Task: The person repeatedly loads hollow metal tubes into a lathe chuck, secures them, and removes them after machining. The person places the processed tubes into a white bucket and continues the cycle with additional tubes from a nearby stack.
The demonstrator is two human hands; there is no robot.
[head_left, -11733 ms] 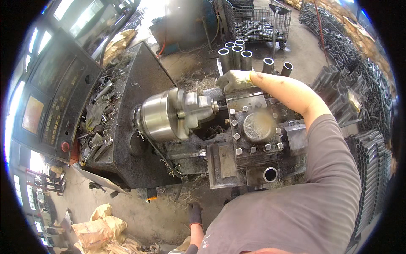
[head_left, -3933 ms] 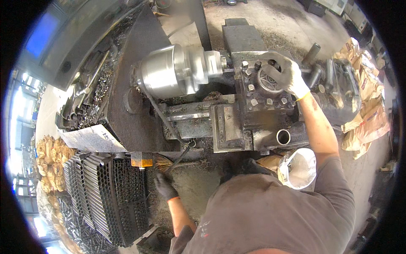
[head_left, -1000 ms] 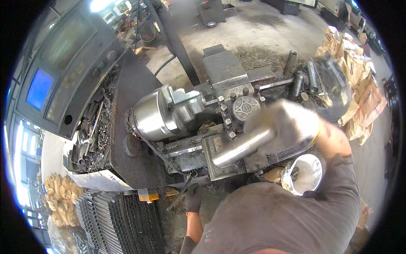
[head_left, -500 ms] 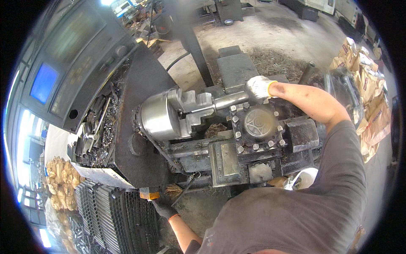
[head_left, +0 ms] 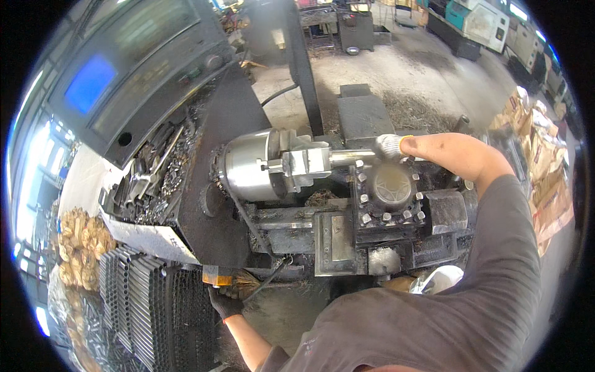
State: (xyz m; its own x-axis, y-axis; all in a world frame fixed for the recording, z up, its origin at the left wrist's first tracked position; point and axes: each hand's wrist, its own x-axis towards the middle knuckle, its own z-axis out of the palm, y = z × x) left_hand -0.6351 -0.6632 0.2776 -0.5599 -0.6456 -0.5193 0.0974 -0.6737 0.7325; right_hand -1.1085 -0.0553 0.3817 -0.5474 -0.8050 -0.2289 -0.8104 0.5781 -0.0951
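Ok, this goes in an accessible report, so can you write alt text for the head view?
A person's gloved right hand holds a metal tube set in a lathe chuck. Their dark-gloved left hand reaches low by the machine's base, near racks of tubes.

I see a grey metal tube (head_left: 350, 157) lying level, one end seated in the jaws of the shiny steel chuck (head_left: 251, 166); the tube's other end sticks out to the right of the chuck, just above the dark tool post (head_left: 389, 197).
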